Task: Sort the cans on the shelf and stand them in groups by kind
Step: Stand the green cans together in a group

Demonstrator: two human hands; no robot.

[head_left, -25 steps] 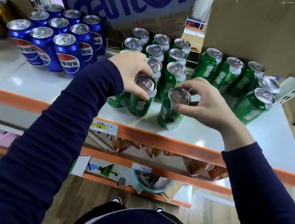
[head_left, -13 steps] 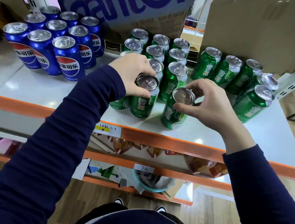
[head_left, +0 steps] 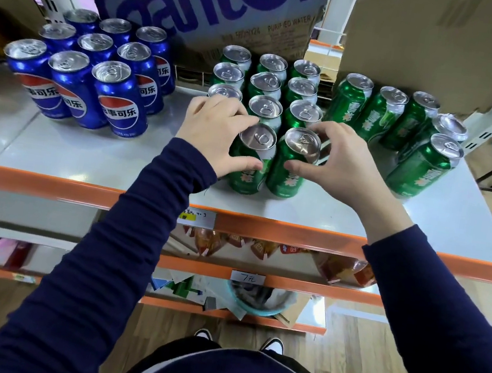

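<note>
We have two green cans at the front middle of the shelf (head_left: 53,153): the left can (head_left: 248,171) and the right can (head_left: 290,173), upright and just beside each other. Our left hand (head_left: 214,131) curls round the left can, thumb in front and fingers behind its top. Our right hand (head_left: 342,165) grips the right can likewise. We judge this hold lets us square them into a front row against the green block (head_left: 269,79). Blue cans (head_left: 95,76) stand grouped to the left, and loose cans (head_left: 405,120) of the same green wait to the right, below a box (head_left: 433,38).

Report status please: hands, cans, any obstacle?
Left hand grips front-left green aluminium can. Right hand grips front-right green aluminium can. Both upright, side by side. No obstacle seen.
</note>
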